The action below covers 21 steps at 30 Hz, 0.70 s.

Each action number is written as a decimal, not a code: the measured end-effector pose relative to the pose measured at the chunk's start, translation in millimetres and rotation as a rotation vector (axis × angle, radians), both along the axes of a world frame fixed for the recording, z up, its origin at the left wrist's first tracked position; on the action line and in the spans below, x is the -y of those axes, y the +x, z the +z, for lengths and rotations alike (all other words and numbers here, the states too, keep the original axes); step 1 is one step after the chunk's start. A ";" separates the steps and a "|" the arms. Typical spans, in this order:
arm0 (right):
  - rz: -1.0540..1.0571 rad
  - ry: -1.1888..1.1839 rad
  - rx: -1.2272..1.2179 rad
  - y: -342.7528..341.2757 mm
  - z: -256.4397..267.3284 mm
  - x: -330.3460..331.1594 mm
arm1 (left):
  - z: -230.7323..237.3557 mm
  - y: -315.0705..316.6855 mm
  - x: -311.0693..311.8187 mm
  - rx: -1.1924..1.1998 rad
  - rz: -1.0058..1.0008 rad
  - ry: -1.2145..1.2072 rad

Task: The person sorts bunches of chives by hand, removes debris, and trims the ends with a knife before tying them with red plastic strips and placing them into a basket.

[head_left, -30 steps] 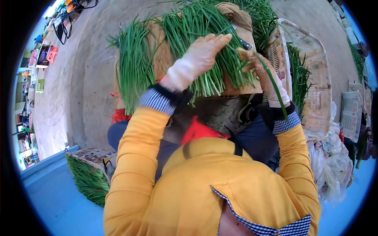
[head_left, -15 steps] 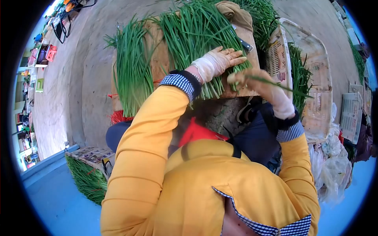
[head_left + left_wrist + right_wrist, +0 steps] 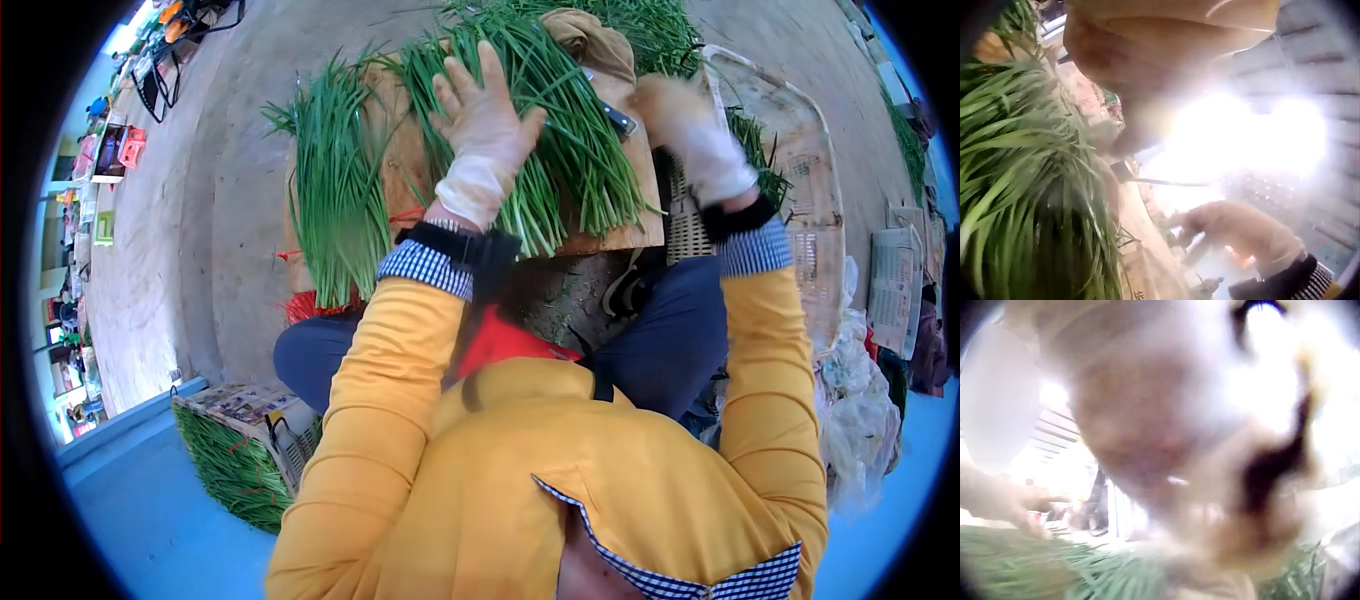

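Long green stalks with pale ends lie in bunches, one at the left and a wider pile at the right, on a wooden board. Over the wider pile the gloved left hand is spread, fingers apart and holding nothing; whether it touches the stalks is unclear. Beyond the board's right edge, the gloved right hand is blurred near the crate, its fingers hard to make out. Between the hands a dark-handled knife lies by the pile.
A pale plastic crate with some green stalks stands at the right, clear plastic bags below it. Brown cloth and more stalks lie at the top. Another stalk-filled crate is at lower left.
The left hand has lifted from the pile's lower right and moved up and left, fingers spreading. The right hand has moved up and right; the stalk it held no longer shows.
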State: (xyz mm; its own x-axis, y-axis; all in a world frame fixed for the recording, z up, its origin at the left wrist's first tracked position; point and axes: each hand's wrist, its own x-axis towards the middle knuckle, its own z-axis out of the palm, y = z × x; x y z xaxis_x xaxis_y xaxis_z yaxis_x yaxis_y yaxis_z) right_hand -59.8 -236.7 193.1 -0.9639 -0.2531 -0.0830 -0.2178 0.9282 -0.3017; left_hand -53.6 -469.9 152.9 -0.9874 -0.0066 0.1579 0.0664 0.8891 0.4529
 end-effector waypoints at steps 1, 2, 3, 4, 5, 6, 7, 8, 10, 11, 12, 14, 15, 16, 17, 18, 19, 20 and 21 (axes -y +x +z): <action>-0.124 -0.549 0.374 19.9 -3.6 39.6 | -2.1 6.7 2.8 0.006 0.006 -0.001; -0.045 -0.411 0.369 40.3 -7.0 63.6 | -6.6 12.6 3.8 0.147 0.012 -0.078; 0.032 -0.273 0.361 53.1 -12.7 77.9 | -12.1 16.1 4.5 0.286 0.017 -0.154; 0.013 -0.188 0.260 56.8 -35.9 82.3 | -27.0 15.9 11.6 0.348 0.023 -0.130; -0.007 -0.101 0.153 58.7 -72.4 84.4 | -43.3 15.0 20.2 0.393 0.015 -0.050; 0.091 -0.161 -0.222 56.2 -122.2 72.7 | -55.9 12.5 28.6 0.335 -0.018 -0.032; 0.090 -0.163 -0.225 57.1 -116.8 73.4 | -67.7 9.3 38.2 0.277 -0.050 -0.018; -0.124 -0.465 0.131 61.5 -104.6 76.4 | -82.5 7.7 52.1 0.278 -0.046 -0.022; -0.368 -0.818 0.554 66.1 -79.1 83.2 | -101.8 3.0 71.5 0.067 -0.230 0.242; -0.366 -0.815 0.553 67.7 -82.7 81.7 | -100.0 3.3 71.7 0.065 -0.228 0.244; -0.185 -0.578 0.341 69.2 -91.1 77.8 | -98.8 3.9 71.4 0.060 -0.233 0.251; -0.002 -0.334 0.135 72.4 -104.0 76.4 | -93.4 9.4 66.4 0.059 -0.233 0.263; 0.093 -0.173 0.001 73.8 -108.4 76.4 | -82.9 13.3 58.2 0.062 -0.174 0.184; 0.187 -0.012 -0.136 73.7 -113.5 76.3 | -70.9 14.8 51.4 0.063 -0.118 0.103; 0.186 -0.013 -0.135 71.5 -125.2 75.7 | -56.0 15.9 47.0 0.063 -0.119 0.102; 0.081 -0.231 0.015 67.8 -137.1 75.4 | -40.9 17.1 43.4 0.095 -0.173 0.031; -0.025 -0.447 0.166 65.4 -148.2 73.2 | -31.9 18.3 41.7 0.125 -0.228 -0.040; -0.026 -0.447 0.166 67.5 -144.2 75.0 | -29.9 18.9 42.7 0.065 -0.334 -0.064; 0.030 -0.561 0.126 72.8 -133.0 80.0 | -28.9 17.9 44.1 0.066 -0.335 -0.064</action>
